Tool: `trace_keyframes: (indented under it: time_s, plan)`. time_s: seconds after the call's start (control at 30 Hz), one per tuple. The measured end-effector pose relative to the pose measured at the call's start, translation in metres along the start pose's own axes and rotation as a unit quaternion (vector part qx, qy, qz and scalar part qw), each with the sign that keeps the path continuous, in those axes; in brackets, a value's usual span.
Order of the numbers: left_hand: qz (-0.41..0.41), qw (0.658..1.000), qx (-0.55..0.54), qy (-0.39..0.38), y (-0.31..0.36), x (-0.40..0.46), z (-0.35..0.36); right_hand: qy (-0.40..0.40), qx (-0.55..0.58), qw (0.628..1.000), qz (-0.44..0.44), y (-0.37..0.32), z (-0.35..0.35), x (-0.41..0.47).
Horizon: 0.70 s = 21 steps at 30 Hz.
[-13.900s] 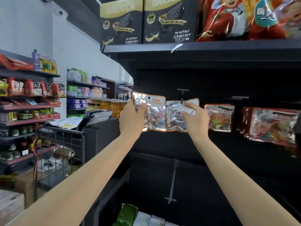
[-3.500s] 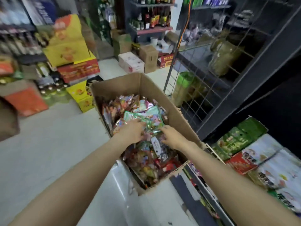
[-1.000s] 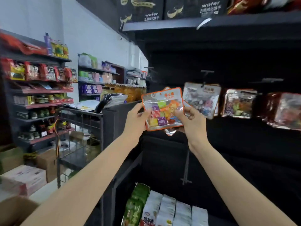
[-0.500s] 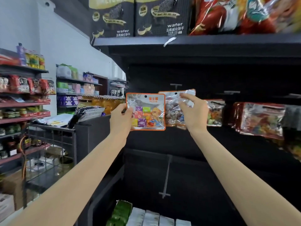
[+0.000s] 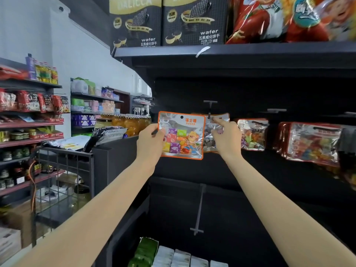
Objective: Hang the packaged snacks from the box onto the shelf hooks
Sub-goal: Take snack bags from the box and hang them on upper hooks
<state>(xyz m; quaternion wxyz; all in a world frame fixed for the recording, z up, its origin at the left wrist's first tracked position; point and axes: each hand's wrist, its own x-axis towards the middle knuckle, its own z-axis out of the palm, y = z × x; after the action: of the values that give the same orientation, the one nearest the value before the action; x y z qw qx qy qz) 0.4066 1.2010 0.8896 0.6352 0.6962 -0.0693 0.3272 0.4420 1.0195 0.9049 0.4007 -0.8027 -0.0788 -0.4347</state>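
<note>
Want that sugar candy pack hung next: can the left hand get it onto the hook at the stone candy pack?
Probably not yet: the right hand and the stone candy pack cover the hook. The left hand holds the sugar pack beside it.

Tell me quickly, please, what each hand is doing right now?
Left hand: grips the orange-bordered candy packet by its left edge.
Right hand: pinches the hanging packet under the hook.

Black shelf unit up front: wafer boxes and bright red snack bags sit on its top board. Below, hooks stick out of the dark back panel, with candy packets hanging along the row to the right.
</note>
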Motion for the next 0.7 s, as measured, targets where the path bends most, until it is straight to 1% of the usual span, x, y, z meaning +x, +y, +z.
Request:
trace_keyframes:
  time_s: [0.07, 0.1, 0.17, 0.2, 0.27, 0.3, 0.33, 0.37, 0.43, 0.47, 0.5, 0.6, 0.7]
  plan:
    - [-0.001, 1.000, 0.000, -0.010, 0.002, -0.002, 0.004, 0.007, -0.011, 1.000, 0.000, 0.000, -0.004, -0.007]
    - [-0.001, 1.000, -0.001, -0.017, 0.003, -0.004, 0.006, 0.032, -0.007, 0.999, -0.012, -0.001, -0.009, -0.012]
    - [0.003, 0.999, -0.009, -0.033, 0.006, -0.008, 0.015, 0.087, 0.041, 0.994, -0.048, -0.003, -0.022, -0.024]
    - [0.007, 0.999, -0.016, -0.040, 0.009, -0.010, 0.021, 0.091, 0.084, 0.990, -0.062, -0.003, -0.030, -0.029]
    - [0.020, 0.997, -0.033, -0.063, 0.017, -0.017, 0.038, 0.038, 0.155, 0.984, -0.073, -0.001, -0.045, -0.035]
    - [0.027, 0.995, -0.048, -0.079, 0.021, -0.022, 0.048, 0.013, 0.165, 0.983, -0.075, 0.002, -0.051, -0.036]
    - [0.034, 0.992, -0.071, -0.099, 0.026, -0.027, 0.058, 0.006, 0.156, 0.985, -0.079, 0.006, -0.058, -0.036]
    - [0.041, 0.987, -0.102, -0.120, 0.031, -0.032, 0.068, 0.015, 0.142, 0.986, -0.081, 0.010, -0.065, -0.036]
    - [0.058, 0.973, -0.160, -0.159, 0.037, -0.041, 0.087, 0.050, 0.116, 0.989, -0.078, 0.019, -0.081, -0.035]
    - [0.068, 0.967, -0.171, -0.177, 0.039, -0.044, 0.096, 0.066, 0.105, 0.989, -0.075, 0.024, -0.090, -0.035]
    - [0.081, 0.963, -0.167, -0.194, 0.041, -0.047, 0.105, 0.081, 0.093, 0.990, -0.072, 0.028, -0.098, -0.034]
    - [0.123, 0.959, -0.110, -0.230, 0.043, -0.054, 0.127, 0.110, 0.076, 0.989, -0.062, 0.041, -0.113, -0.035]
    - [0.113, 0.961, -0.072, -0.240, 0.042, -0.060, 0.142, 0.109, 0.065, 0.991, -0.039, 0.055, -0.118, -0.035]
